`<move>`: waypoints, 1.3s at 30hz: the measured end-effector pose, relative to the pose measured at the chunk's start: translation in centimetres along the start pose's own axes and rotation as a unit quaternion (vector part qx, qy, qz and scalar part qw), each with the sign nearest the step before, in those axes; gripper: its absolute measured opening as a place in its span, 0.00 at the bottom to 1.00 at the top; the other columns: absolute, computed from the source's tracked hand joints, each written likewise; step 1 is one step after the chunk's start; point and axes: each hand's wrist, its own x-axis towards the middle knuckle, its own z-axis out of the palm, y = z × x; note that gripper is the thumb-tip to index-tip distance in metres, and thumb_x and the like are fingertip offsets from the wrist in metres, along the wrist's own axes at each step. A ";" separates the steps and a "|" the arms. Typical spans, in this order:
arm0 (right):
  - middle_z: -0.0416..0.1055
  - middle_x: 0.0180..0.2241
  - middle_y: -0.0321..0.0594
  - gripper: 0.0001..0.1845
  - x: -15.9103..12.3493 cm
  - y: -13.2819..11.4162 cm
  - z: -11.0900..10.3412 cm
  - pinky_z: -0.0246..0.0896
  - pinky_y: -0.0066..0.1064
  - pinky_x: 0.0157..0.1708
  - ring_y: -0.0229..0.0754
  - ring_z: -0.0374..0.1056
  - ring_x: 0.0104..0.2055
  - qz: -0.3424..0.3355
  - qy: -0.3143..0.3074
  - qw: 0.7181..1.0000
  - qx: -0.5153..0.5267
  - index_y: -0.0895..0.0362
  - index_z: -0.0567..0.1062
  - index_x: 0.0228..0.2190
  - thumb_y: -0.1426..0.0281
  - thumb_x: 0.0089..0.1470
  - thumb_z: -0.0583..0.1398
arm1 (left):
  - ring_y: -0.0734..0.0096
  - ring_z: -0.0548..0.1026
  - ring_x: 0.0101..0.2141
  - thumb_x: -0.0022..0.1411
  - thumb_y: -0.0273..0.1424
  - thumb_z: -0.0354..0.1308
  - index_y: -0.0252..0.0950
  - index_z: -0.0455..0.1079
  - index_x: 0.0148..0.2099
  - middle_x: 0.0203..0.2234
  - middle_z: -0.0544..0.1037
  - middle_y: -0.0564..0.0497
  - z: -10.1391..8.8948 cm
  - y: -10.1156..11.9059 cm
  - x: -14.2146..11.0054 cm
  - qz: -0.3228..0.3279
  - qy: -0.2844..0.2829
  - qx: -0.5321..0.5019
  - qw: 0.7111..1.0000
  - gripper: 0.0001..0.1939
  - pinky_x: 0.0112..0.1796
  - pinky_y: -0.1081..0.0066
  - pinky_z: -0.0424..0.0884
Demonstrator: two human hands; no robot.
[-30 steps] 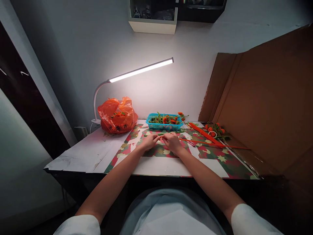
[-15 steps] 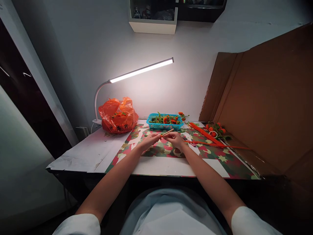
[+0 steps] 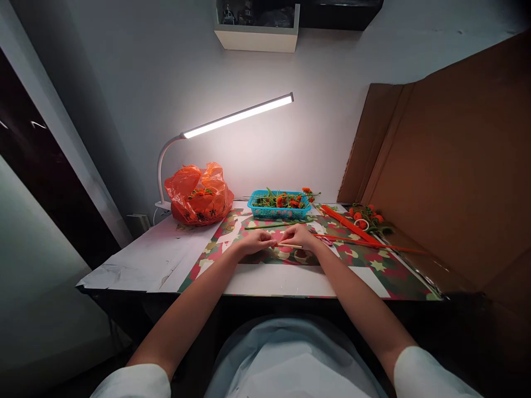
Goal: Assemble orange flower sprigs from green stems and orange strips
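At the centre of the frame, two bare hands are meeting over the tabletop (image 3: 128, 257). The left hand (image 3: 259, 241) is pinching the left end of a thin pale stick (image 3: 292, 246), where a small orange bit is showing at the fingers. The stick is lying almost level, pointing right and passing just below the right hand (image 3: 299, 236). The fingers of that hand are curling down close to the same end; I cannot tell whether they are grasping the stick or only touching it.

Just behind the hands a green stem (image 3: 265, 226) is lying across the patterned covering (image 3: 376, 266). Right of centre, orange strips (image 3: 348, 223) are stretching towards the right, with a pinkish tool (image 3: 327, 241), partly hidden, lying near the right wrist. Orange flowers (image 3: 373, 216) and a white ring (image 3: 361, 228) are resting beyond the strips, beside the cardboard (image 3: 448, 155) filling the right of the frame. A blue basket (image 3: 277, 214) of flowers and stems is standing behind the hands, an orange plastic bag (image 3: 199, 207) is sitting left of centre, and a lamp (image 3: 238, 116) is shining above both
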 end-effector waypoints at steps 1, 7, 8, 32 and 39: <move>0.70 0.20 0.37 0.22 0.0 0.1 0.1 0.51 0.27 0.24 0.35 0.59 0.24 -0.002 0.001 1.000 -0.017 0.61 0.80 0.23 0.53 0.36 0.68 | 0.78 0.54 0.21 0.51 0.57 0.55 0.34 0.64 0.23 0.16 0.57 0.57 0.1 -0.1 0.1 0.001 0.002 0.012 1.000 0.28 0.23 0.74 0.49; 0.72 0.22 0.36 0.16 0.0 0.1 0.6 0.49 0.28 0.27 0.36 0.61 0.26 0.004 0.011 0.993 -0.118 0.58 0.80 0.24 0.56 0.44 0.65 | 0.76 0.54 0.20 0.53 0.53 0.55 0.36 0.61 0.19 0.15 0.57 0.56 0.4 -1.0 0.6 0.007 0.015 0.081 0.997 0.26 0.22 0.73 0.48; 0.72 0.22 0.36 0.15 -0.1 0.0 0.7 0.49 0.28 0.29 0.36 0.61 0.26 -0.004 0.027 0.990 -0.139 0.57 0.80 0.24 0.57 0.46 0.64 | 0.76 0.55 0.20 0.55 0.51 0.54 0.36 0.62 0.20 0.15 0.59 0.56 0.4 -1.1 0.6 0.005 0.021 0.095 0.995 0.25 0.22 0.73 0.49; 0.77 0.29 0.37 0.16 0.0 -0.7 2.3 0.36 0.35 0.40 0.38 0.66 0.34 -0.131 0.161 0.893 -0.399 0.56 0.76 0.28 0.66 0.63 0.54 | 0.73 0.58 0.22 0.53 0.58 0.50 0.36 0.69 0.25 0.16 0.61 0.56 1.0 -2.3 1.6 -0.062 0.115 0.067 0.989 0.29 0.26 0.73 0.53; 0.77 0.30 0.38 0.12 0.1 -0.9 3.0 0.38 0.35 0.39 0.39 0.67 0.34 -0.145 0.202 0.897 -0.366 0.57 0.75 0.28 0.70 0.61 0.54 | 0.76 0.58 0.20 0.54 0.55 0.53 0.35 0.70 0.27 0.17 0.62 0.56 1.1 -1.5 1.6 -0.094 0.176 -0.019 0.980 0.26 0.22 0.74 0.52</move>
